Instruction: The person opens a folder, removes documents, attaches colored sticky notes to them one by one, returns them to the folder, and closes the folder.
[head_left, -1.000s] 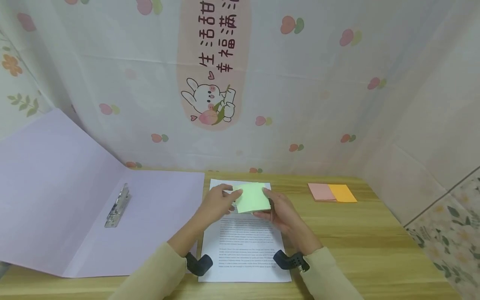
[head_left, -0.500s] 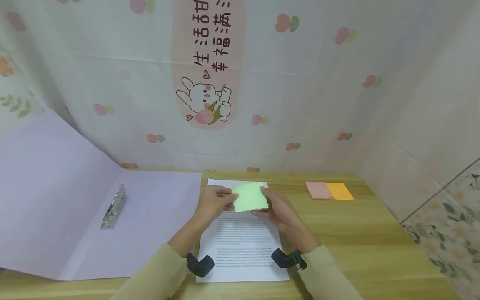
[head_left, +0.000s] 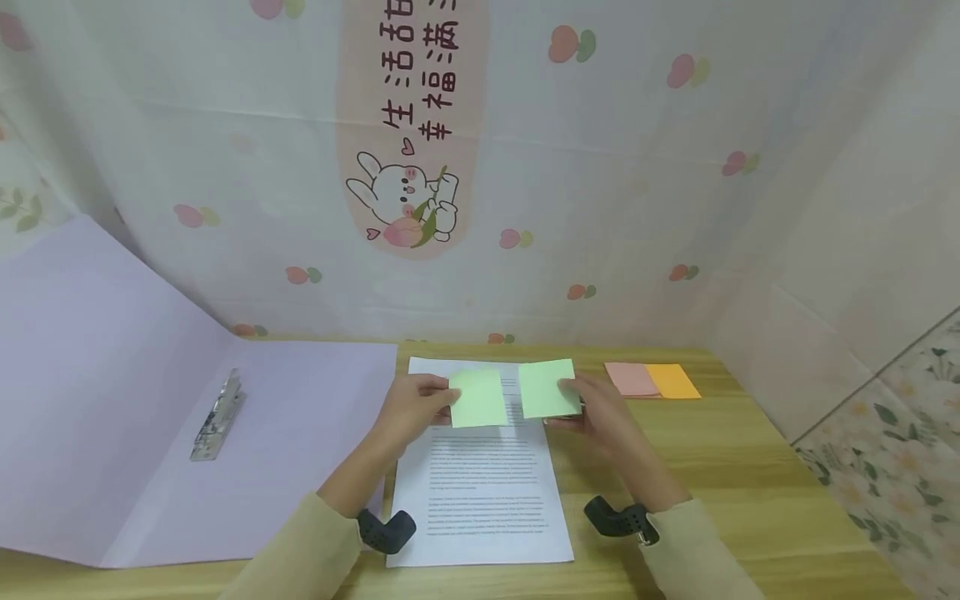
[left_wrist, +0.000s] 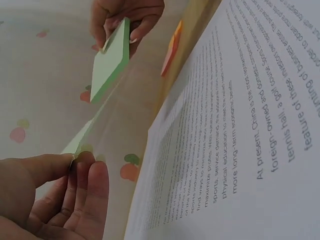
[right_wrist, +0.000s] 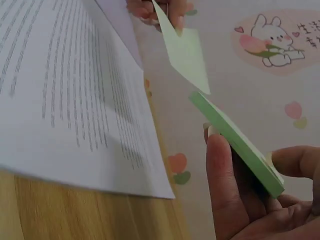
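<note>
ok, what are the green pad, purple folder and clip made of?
Green pad: likely matte paper; matching thin sheet held apart. Purple folder: card or plastic, can't tell; smooth, low sheen, raised panel looks stiff. Clip: probably polished metal, from its silvery glints.

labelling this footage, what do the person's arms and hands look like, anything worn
Pale beige, long fabric sleeves cover the arms, ending short of the wrists. A dark, angled, plastic-looking device sits at the left cuff, a similar one at the right. The left hand and right hand wear no gloves.
</note>
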